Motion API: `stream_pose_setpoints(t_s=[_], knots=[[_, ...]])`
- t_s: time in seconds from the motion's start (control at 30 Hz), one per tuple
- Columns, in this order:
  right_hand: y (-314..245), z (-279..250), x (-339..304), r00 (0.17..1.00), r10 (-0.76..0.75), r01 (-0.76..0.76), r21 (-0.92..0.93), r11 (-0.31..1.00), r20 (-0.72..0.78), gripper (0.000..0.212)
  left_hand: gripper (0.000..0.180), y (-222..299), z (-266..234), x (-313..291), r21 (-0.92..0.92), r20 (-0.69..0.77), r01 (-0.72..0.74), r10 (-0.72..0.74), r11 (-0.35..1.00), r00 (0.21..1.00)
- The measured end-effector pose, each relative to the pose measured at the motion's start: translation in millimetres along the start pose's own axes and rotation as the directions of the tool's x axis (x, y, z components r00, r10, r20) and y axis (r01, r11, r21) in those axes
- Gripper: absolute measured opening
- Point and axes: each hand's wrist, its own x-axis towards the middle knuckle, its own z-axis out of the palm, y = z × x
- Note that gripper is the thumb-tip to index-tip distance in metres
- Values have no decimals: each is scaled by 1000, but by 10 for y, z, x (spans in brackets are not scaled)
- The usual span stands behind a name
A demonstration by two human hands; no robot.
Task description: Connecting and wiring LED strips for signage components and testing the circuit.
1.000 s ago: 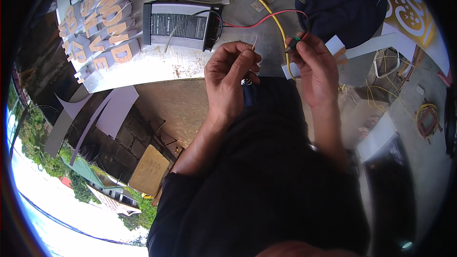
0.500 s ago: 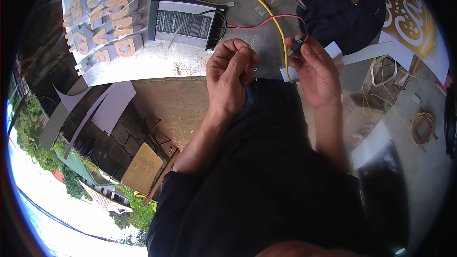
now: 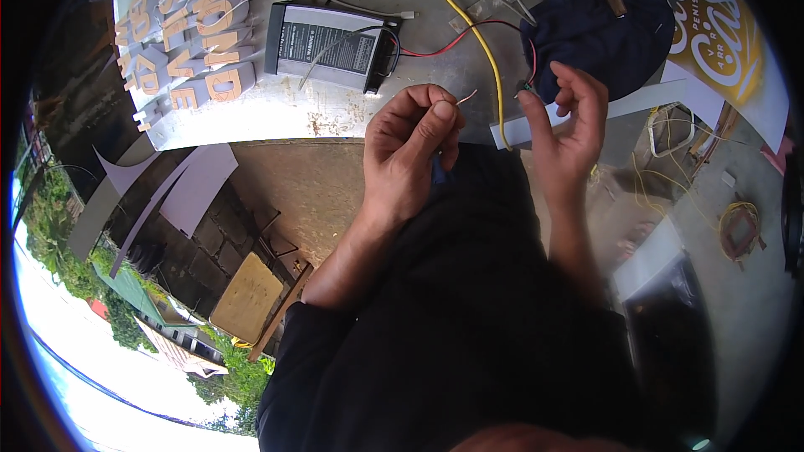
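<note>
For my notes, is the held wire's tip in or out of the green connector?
Out: the wire's tip sticks from the left hand, apart from the connector.

Connector [image 3: 527, 85] apparently beside cloth [image 3: 605, 33]

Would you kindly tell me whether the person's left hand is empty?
No, the left hand pinches a thin, pale wire between its thumb and fingers.

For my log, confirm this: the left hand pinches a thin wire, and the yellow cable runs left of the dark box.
Wrong side: the head view shows the yellow cable running right of the dark box. The left hand pinches a thin wire.
</note>
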Motion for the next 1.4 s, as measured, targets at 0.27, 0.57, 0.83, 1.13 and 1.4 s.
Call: stream_pose_setpoints(t_s=[0.27, 0.57, 0.83, 1.13, 1.4], knots=[[-244, -62, 81, 826, 127, -546, 724, 421, 550, 20, 14, 76, 131, -97, -16, 72, 108, -106, 994, 992], [-313, -18, 87, 866, 32, -438, 725, 531, 499, 9, 14, 75, 98, -117, 5, 70, 98, -98, 995, 993], [-270, 68, -55, 916, 60, -349, 714, 607, 397, 8, 11, 56, 141, -94, -42, 0, -19, 19, 999, 1000], [-350, 182, -156, 921, 183, -385, 732, 563, 344, 8, 11, 39, 120, -77, -98, -67, -72, 66, 993, 996], [-118, -154, 87, 927, 133, -358, 723, 591, 350, 25, 13, 155, 117, -163, 181, -65, 10, 2, 983, 998]])
